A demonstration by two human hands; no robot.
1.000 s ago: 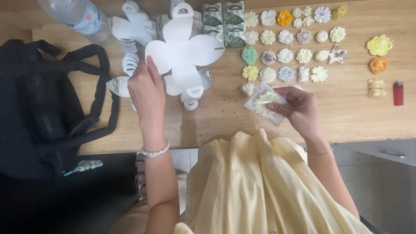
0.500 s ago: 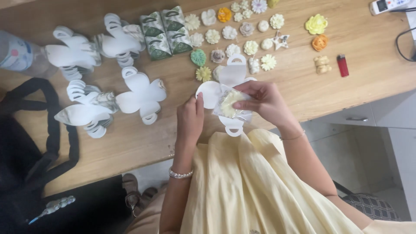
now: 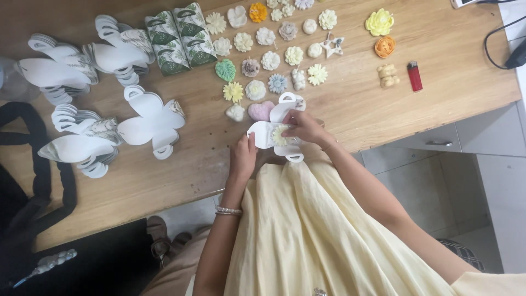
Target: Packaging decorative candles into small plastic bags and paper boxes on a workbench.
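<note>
The right hand pinches a small pale bagged flower onto the middle of a flat white card cutout at the near edge of the table, while the left hand pins the cutout's left lobe, fingers together. The flower looks light and brittle, best held by its sides, and the thin card would crease, so its handle loops seem safest. I count four cutout stacks, two green boxes and one red lighter.

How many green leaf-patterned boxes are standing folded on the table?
2. One green leaf-patterned box stands at the table's far side, the second box touching it on its right. Flat white box blanks nearby are not counted.
</note>
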